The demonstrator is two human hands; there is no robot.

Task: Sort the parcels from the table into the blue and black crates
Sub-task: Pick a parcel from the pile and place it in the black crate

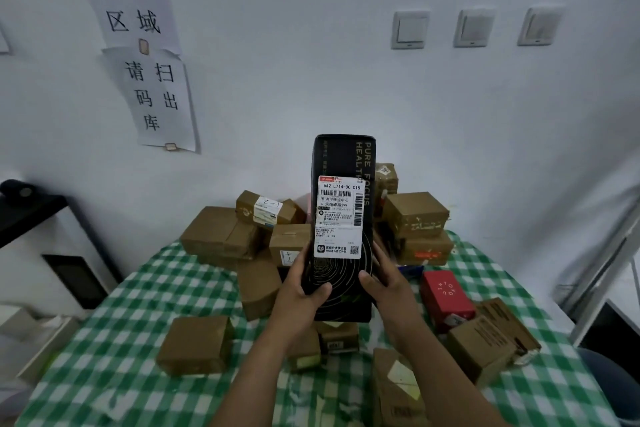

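Our fingers (320,291) curled round the lower end of the black box (332,156): left hand (301,288) on its left edge, right hand (386,284) on its right, thumbs pressed on the near face. Its long axis stood upright above the worktop (114,340), label (339,217) facing us, both hands equally close. We counted one black box, one red box (446,295) and about a dozen brown parcels (195,345), the far heap hiding some. Neither crate was in view.
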